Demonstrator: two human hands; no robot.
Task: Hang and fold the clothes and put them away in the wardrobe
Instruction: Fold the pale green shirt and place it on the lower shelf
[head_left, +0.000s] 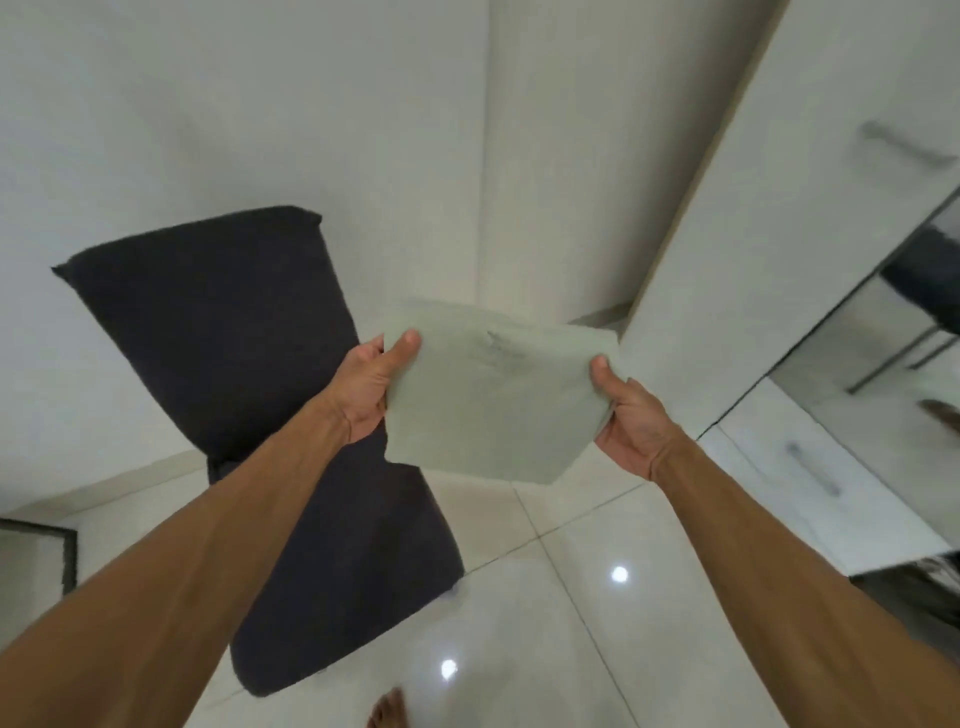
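A folded pale green garment is held flat in mid-air in front of me, above the floor. My left hand grips its left edge with the thumb on top. My right hand grips its right edge, thumb on top too. The white wardrobe stands at the right, its door with a grey bar handle close to the garment's right corner.
A dark grey fabric-covered chair stands at the left, partly under my left arm. A mirrored panel and a white drawer front are at the right. Glossy white floor tiles lie below; a bare foot shows at the bottom edge.
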